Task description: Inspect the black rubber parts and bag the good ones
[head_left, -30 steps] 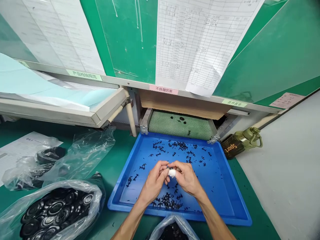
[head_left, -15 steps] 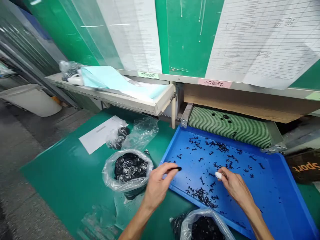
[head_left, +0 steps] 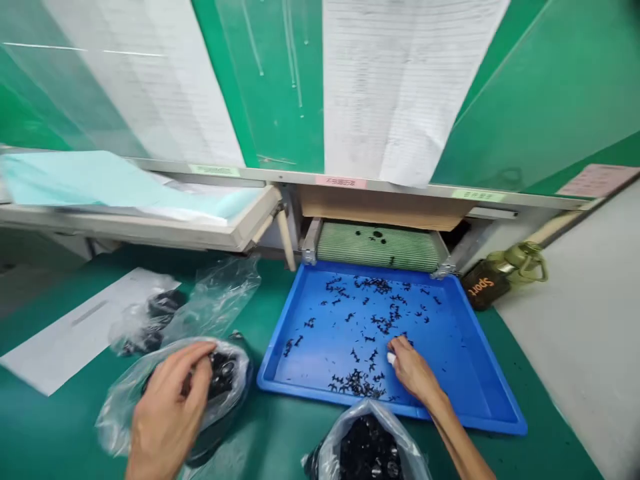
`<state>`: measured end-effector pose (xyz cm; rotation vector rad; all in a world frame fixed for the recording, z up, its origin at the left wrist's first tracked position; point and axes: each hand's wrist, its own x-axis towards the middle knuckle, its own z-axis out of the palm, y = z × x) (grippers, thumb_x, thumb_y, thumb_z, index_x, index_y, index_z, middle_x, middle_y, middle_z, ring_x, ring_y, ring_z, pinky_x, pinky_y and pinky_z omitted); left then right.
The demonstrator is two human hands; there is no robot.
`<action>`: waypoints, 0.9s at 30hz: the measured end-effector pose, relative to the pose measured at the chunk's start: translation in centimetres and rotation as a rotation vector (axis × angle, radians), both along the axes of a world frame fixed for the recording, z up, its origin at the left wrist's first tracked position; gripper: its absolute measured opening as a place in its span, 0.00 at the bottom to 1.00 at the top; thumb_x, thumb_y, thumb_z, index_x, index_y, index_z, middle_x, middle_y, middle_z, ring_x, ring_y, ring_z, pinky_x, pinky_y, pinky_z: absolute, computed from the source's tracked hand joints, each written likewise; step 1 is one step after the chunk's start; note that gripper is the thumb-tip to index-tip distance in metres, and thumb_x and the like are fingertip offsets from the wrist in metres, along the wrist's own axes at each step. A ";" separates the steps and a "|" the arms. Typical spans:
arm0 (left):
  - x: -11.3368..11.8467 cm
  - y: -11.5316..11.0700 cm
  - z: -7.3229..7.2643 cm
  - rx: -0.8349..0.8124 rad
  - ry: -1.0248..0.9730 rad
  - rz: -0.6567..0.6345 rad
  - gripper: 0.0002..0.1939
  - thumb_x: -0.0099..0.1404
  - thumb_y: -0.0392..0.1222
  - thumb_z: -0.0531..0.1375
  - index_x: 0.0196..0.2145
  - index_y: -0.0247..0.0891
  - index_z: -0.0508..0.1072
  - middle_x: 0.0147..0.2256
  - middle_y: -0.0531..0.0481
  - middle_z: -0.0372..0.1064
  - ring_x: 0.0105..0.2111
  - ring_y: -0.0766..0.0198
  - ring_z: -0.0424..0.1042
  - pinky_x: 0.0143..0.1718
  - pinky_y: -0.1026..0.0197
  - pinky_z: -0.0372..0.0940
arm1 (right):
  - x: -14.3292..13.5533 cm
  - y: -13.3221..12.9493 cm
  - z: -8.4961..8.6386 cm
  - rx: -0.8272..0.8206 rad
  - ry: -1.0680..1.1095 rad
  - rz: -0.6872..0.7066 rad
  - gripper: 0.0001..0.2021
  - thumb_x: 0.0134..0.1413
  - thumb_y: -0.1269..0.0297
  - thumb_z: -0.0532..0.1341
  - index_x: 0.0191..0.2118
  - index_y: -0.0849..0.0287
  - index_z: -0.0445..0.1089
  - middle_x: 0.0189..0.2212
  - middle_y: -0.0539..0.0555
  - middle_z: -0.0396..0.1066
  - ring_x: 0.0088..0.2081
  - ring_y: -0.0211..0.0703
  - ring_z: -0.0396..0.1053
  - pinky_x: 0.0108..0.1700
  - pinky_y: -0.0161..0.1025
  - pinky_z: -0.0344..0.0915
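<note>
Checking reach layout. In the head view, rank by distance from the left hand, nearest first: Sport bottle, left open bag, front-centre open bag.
From the left hand:
1. Left open bag, directly at the hand.
2. Front-centre open bag, to its right, before the blue tray.
3. Sport bottle, far right, beyond the tray.

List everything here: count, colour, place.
table: one, green, below tray
tray: one, blue, on table
open bags: two, clear, near tray
parts: many, black, in tray and open bags
wrapping: uncountable, clear, on table
conveyor: one, green, behind tray
bottle: one, olive, beside tray
cardboard: one, brown, above conveyor
board: one, green, back
shelf: one, whitish, left
papers: several, white or blue, board, table, shelf
left hand: one, bare, over left bag
right hand: one, bare, over tray
</note>
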<state>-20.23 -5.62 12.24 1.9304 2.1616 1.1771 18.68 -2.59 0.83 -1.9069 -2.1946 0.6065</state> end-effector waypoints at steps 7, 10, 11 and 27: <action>14.9 14.0 -0.4 -0.014 -0.049 -0.509 0.15 0.66 0.43 0.49 0.45 0.41 0.71 0.43 0.46 0.71 0.45 0.56 0.68 0.48 0.55 0.62 | 0.8 -0.8 -0.8 -0.120 0.172 -0.033 0.18 0.51 0.78 0.46 0.43 0.57 0.65 0.40 0.57 0.70 0.46 0.44 0.67 0.44 0.36 0.61; 21.2 20.6 -0.7 -0.004 0.035 -0.632 0.15 0.67 0.40 0.49 0.47 0.39 0.70 0.42 0.44 0.70 0.44 0.54 0.66 0.46 0.54 0.61 | 1.0 -0.9 -0.5 -0.154 0.163 -0.120 0.20 0.56 0.74 0.45 0.52 0.54 0.62 0.36 0.57 0.72 0.38 0.46 0.70 0.38 0.36 0.62; 23.0 22.2 -0.8 -0.014 0.042 -0.644 0.15 0.66 0.40 0.50 0.47 0.38 0.70 0.42 0.43 0.70 0.44 0.54 0.66 0.46 0.54 0.60 | 1.0 -0.9 -0.4 -0.156 0.152 -0.144 0.21 0.57 0.73 0.45 0.54 0.54 0.60 0.34 0.57 0.73 0.37 0.46 0.70 0.36 0.36 0.62; 28.8 21.8 -1.2 -0.167 -0.442 -0.727 0.10 0.62 0.42 0.57 0.41 0.37 0.70 0.34 0.45 0.73 0.33 0.59 0.72 0.34 0.58 0.65 | 3.8 0.6 2.2 0.208 0.545 -0.280 0.22 0.59 0.66 0.45 0.56 0.55 0.65 0.47 0.57 0.71 0.44 0.46 0.70 0.44 0.40 0.69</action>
